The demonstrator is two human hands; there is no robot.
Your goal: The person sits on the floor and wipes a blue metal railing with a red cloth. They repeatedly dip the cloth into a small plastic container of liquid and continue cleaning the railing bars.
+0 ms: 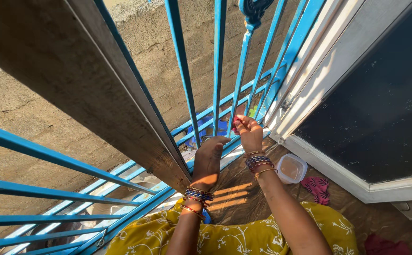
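Overhead, we see a blue metal grille [182,61] filling most of the view, with a rough concrete wall [41,118] behind it and a weathered wooden beam [97,80] crossing the bars diagonally. At the right stands a white-framed door with a dark panel [380,104]. Below, on the brown floor [243,193], we see the person's yellow patterned garment [243,236]. A small clear plastic container [291,168] sits on the floor just beside the right forearm, and a pink patterned cloth [317,186] lies near it. The left hand [209,156] is curled against the lower bars of the grille, fingers closed at the rail beside the beam's lower end. The right hand [249,131] is raised just beside it, fingers pinched narrow around a small item too small to identify. Both wrists carry stacked bangles [258,162].
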